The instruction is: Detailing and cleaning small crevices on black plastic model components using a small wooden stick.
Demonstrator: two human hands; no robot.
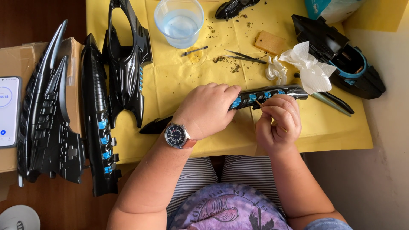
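The left hand [208, 110], with a wristwatch [175, 135] on its wrist, lies palm down over a long, narrow black model part [272, 93] with small blue panels, its fingers curled closed around the part and pinning it to the yellow sheet [170, 81] that covers the table near its front edge. The part runs left to right, one pointed end sticking out left of the hand and the other reaching toward a crumpled white tissue [309, 68]. The right hand [279, 123] sits just beside the left, its fingers pinched shut on a thin wooden stick [259, 103] whose tip touches the part's lower edge. Farther back on the sheet are a clear plastic cup [179, 21] of water, a pair of tweezers [245, 56], a small tan sponge [269, 42] and scattered dark crumbs. A large black hull piece [125, 55] lies toward the left edge, with more long black pieces [99, 127] beside it, some resting on a cardboard box [17, 59] where a phone [8, 110] also lies. Another black and blue body piece [341, 55] sits at the far right corner.
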